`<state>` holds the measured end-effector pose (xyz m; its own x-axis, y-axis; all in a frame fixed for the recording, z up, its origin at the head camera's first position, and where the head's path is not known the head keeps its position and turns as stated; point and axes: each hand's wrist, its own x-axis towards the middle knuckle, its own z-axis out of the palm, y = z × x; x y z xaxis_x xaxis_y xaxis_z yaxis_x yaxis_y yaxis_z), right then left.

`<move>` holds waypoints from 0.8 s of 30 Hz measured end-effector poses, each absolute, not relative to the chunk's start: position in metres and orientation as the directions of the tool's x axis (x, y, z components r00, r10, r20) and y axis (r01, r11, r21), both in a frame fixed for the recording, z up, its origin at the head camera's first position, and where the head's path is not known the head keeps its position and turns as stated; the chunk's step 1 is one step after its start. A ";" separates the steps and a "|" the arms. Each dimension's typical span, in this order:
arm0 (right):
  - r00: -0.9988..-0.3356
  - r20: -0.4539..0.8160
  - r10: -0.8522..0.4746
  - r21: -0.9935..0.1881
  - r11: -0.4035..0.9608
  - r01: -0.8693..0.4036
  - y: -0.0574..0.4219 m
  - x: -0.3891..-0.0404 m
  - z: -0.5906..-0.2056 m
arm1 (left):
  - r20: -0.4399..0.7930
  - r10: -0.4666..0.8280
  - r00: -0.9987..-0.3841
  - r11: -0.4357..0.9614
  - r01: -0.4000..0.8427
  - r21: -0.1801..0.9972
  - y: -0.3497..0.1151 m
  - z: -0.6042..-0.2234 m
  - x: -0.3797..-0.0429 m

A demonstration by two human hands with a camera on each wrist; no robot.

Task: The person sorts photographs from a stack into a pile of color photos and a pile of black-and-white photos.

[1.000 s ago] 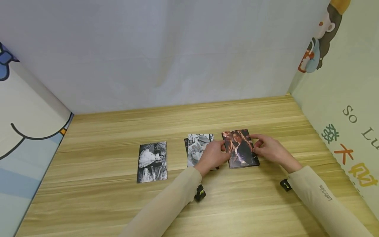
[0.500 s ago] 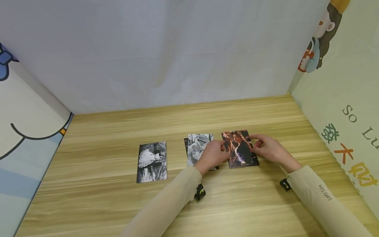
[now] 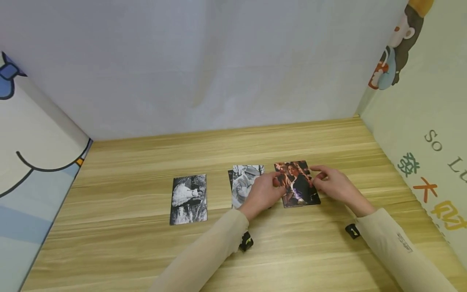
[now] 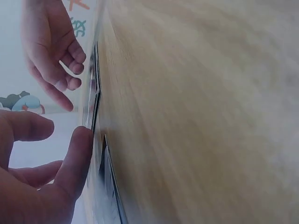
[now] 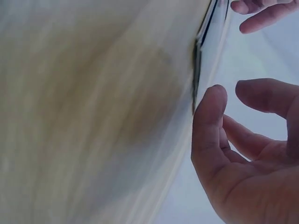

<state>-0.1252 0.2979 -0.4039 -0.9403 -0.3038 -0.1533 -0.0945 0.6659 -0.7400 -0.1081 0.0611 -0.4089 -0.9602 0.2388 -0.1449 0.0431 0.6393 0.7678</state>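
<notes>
A colour photo card (image 3: 298, 184) showing a person in a dark jacket lies on the wooden table, on at least one other card, as the edges in both wrist views suggest. At its left edge is my left hand (image 3: 263, 192), and at its right edge my right hand (image 3: 335, 184). In the left wrist view, a fingertip (image 4: 83, 133) meets the card edges (image 4: 96, 95). In the right wrist view, a fingertip (image 5: 215, 95) is at the near end of the edges (image 5: 198, 65). Neither hand closes round the cards. Left of them, a black-and-white photo card (image 3: 243, 182) is partly covered by my left hand.
Another black-and-white photo card (image 3: 188, 199) lies farther left. A darker card edge (image 3: 230, 178) peeks from under the middle one. Black straps hang below both sleeves. A pale wall (image 3: 182, 81) closes the back, with printed panels on the sides.
The colour card's top edge has settled slightly lower, and it lies more evenly on what is beneath it. Both hands stay almost in place; the head view has shifted a little.
</notes>
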 end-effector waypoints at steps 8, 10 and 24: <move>-0.955 -0.102 -0.278 -0.742 0.660 -0.113 0.298 -0.119 -0.398 | -0.056 0.248 -0.967 0.548 0.093 0.831 0.057 -0.405 -0.097; -0.957 -0.089 -0.275 -0.750 0.651 -0.117 0.297 -0.117 -0.397 | -0.037 0.246 -0.969 0.532 0.104 0.840 0.055 -0.404 -0.096; -0.972 0.025 -0.233 -0.798 0.581 -0.160 0.281 -0.101 -0.390 | 0.101 0.248 -0.963 0.460 0.209 0.863 0.035 -0.389 -0.080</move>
<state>-0.1013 0.2806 -0.3900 -0.9723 -0.2325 0.0254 -0.1597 0.5807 -0.7983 -0.0805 0.0349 -0.3894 -0.9635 0.2478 0.1015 0.2093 0.4603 0.8627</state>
